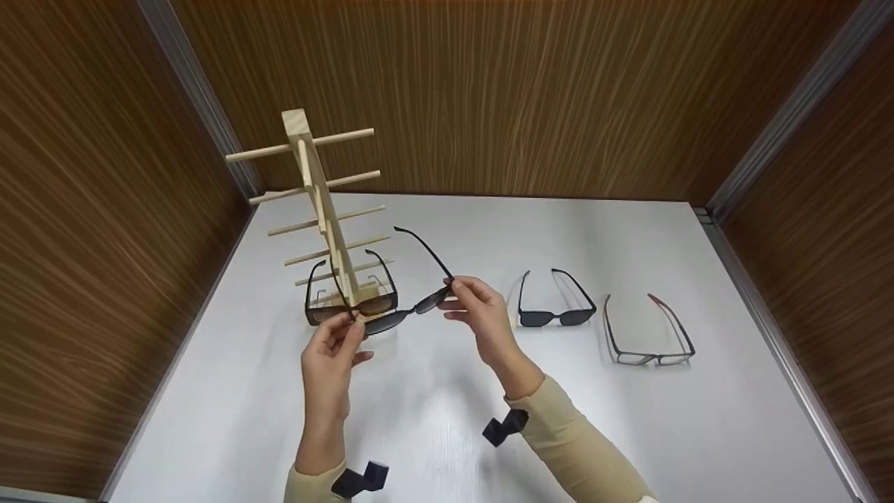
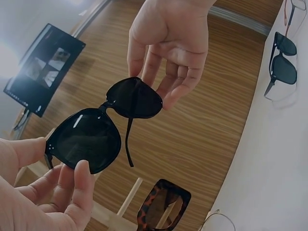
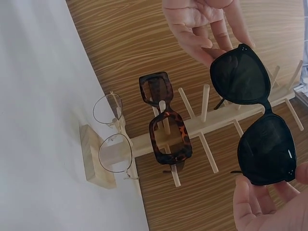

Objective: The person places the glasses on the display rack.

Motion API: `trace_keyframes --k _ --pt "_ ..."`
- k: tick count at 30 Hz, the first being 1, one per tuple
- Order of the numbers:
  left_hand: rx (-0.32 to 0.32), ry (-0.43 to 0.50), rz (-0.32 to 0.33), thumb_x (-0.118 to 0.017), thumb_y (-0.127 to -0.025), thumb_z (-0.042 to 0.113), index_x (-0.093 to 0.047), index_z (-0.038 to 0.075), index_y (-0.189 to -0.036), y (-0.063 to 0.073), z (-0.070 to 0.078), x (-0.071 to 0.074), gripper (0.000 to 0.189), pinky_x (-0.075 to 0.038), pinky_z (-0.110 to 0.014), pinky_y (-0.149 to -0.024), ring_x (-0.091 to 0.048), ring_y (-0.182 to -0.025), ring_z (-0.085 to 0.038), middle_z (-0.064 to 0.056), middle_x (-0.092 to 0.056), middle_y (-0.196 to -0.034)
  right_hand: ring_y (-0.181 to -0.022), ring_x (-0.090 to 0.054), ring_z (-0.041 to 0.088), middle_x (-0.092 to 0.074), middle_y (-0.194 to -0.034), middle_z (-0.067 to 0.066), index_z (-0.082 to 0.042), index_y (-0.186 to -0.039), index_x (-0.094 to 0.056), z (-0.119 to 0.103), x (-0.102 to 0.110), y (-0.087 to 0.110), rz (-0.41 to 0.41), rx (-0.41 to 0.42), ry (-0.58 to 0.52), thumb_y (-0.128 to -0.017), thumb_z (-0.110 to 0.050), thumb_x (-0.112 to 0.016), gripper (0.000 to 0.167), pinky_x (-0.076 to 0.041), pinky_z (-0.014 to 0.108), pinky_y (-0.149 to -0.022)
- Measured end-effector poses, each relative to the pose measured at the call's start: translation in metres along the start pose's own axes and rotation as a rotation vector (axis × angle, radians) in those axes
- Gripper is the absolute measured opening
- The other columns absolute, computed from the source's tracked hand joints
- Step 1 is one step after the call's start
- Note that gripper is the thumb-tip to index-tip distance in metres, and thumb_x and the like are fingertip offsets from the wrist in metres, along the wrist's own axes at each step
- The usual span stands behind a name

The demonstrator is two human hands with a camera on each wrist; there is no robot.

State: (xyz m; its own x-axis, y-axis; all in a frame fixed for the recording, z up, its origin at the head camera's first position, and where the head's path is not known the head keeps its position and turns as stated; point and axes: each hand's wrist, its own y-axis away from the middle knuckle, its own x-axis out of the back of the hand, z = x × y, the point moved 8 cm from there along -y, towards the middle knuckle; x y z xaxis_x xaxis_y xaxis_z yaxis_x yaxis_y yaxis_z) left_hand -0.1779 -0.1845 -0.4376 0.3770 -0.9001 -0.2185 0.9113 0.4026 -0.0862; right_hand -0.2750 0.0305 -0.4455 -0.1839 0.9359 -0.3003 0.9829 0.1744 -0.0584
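Both hands hold a pair of black sunglasses [image 1: 385,322] up above the table, beside a wooden display rack [image 1: 297,124]. My left hand [image 1: 330,360] pinches the frame's left corner between thumb and fingers. At the opposite corner, my right hand [image 1: 487,321] grips where lens and temple meet. Both temples are unfolded and point away from me; the dark lenses [image 3: 240,79] show clearly in the right wrist view. Tortoiseshell sunglasses [image 3: 172,137] hang on the rack's lower pegs, with thin wire-framed glasses [image 3: 115,153] below them near the base.
Right of my hands, another pair of black sunglasses [image 1: 557,318] lies on the white table [image 1: 433,447] with temples spread. Farther right are clear eyeglasses [image 1: 653,360] with red temple tips. Wood-grain panels [image 1: 524,98] enclose the table. A screen [image 2: 45,70] appears in the left wrist view.
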Motion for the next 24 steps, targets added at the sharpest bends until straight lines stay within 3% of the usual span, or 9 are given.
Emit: trace_keyframes --k 8,18,24 --pt "0.017 -0.013 0.043 -0.064 -0.089 0.01 -0.058 -0.004 -0.114 -0.006 0.004 0.01 0.03 -0.055 -0.03 -0.063 -0.061 -0.086 -0.029 -0.013 -0.059 -0.099 -0.084 -0.065 0.028 -0.066 -0.094 0.011 0.006 -0.108 -0.06 -0.002 -0.012 -0.005 -0.021 0.001 0.032 -0.093 -0.016 -0.058 0.028 -0.053 0.035 -0.074" --pt "-0.022 -0.08 0.127 -0.063 -0.09 0.017 -0.06 -0.003 -0.114 -0.014 0.014 0.028 0.031 -0.055 -0.028 -0.062 -0.06 -0.084 -0.02 -0.011 -0.058 -0.098 -0.084 -0.066 0.03 -0.067 -0.094 0.013 0.007 -0.108 -0.06 0.001 -0.03 -0.01 -0.032 -0.009 0.068 -0.092 -0.015 -0.058 0.027 -0.053 0.037 -0.075" --pt "-0.039 -0.118 0.152 -0.062 -0.09 0.021 -0.06 0.0 -0.117 -0.02 0.016 0.037 0.034 -0.055 -0.027 -0.062 -0.061 -0.086 -0.023 -0.012 -0.058 -0.1 -0.084 -0.066 0.032 -0.067 -0.094 0.014 0.009 -0.108 -0.059 0.004 -0.04 -0.013 -0.043 -0.013 0.075 -0.092 -0.014 -0.058 0.028 -0.054 0.035 -0.073"
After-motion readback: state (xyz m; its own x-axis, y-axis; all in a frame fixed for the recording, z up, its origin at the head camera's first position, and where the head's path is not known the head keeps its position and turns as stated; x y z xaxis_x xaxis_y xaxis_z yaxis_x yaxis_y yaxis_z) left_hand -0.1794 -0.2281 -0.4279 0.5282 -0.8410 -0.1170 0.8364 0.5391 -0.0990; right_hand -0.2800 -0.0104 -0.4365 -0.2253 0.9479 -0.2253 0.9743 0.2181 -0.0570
